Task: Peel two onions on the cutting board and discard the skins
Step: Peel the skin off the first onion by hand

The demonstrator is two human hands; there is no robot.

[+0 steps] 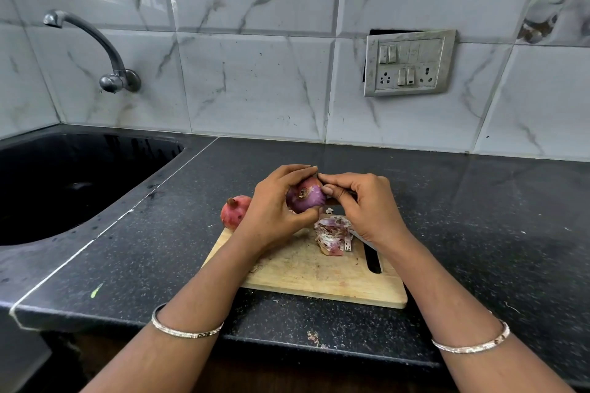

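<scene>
Onion (306, 199) gripped in left hand (271, 210) fingers (295, 171); right hand (364, 206) fingers (335, 180) pinching its top.

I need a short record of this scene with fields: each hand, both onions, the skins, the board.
left hand: grips the onion above the board
right hand: fingers pinch the onion's skin at its top
onion: mostly peeled, purple
second onion: unpeeled, by the board's far left corner
skins: a pile lying on the board
board: wooden, on the black counter
</scene>
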